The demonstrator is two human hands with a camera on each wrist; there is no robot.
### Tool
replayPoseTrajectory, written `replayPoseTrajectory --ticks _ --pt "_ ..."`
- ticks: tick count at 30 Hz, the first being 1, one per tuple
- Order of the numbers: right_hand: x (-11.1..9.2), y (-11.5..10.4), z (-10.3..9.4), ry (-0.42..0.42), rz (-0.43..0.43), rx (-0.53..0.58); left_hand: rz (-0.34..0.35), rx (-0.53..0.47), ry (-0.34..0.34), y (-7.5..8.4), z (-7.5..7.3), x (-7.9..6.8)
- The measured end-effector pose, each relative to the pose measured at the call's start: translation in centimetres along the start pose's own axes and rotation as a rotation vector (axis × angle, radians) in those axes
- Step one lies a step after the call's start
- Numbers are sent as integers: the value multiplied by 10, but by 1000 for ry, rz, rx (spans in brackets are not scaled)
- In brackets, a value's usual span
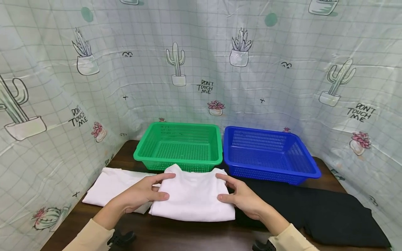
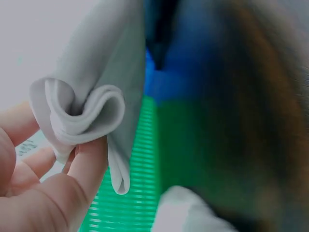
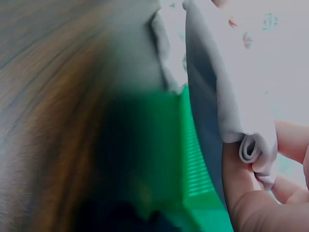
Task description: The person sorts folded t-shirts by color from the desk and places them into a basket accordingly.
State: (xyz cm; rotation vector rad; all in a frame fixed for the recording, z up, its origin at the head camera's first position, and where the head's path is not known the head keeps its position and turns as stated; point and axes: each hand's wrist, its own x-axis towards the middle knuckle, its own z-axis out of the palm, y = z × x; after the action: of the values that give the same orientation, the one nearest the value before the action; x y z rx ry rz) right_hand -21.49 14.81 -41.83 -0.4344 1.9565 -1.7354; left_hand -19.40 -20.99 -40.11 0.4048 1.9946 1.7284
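Note:
Between my two hands is a folded white shirt (image 1: 193, 198), its neckline edge towards the green basket. My left hand (image 1: 142, 191) pinches its left side, thumb on the near part and fingers further up. On the opposite side, my right hand (image 1: 243, 197) pinches the edge in the same way. Both wrist views show the rolled fabric layers, the shirt (image 2: 91, 106) in the left one and the shirt (image 3: 241, 111) in the right one, gripped between thumb and fingers. The shirt appears raised off the table, in front of a green basket (image 1: 185, 161).
Another folded white garment (image 1: 116, 184) lies on the dark wooden table (image 1: 176, 237) at the left. A black garment (image 1: 326, 212) spreads over the right side. A blue basket (image 1: 273, 170) stands beside the green one, and a cactus-print curtain (image 1: 201, 45) encloses the table.

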Motion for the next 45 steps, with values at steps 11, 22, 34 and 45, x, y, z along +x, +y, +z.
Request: replayPoseTrajectory --ticks 11,22,34,45 --pt "-3 -56 -7 -26 -65 12 109 12 -30 56 -18 -10" --pt "61 -98 -25 47 -138 -101 95 72 53 84 -72 29" --pt "137 -93 -45 96 -98 -148 48 52 96 83 -119 82" --pt "180 -74 -42 89 -51 -106 -14 -2 127 51 -137 105"
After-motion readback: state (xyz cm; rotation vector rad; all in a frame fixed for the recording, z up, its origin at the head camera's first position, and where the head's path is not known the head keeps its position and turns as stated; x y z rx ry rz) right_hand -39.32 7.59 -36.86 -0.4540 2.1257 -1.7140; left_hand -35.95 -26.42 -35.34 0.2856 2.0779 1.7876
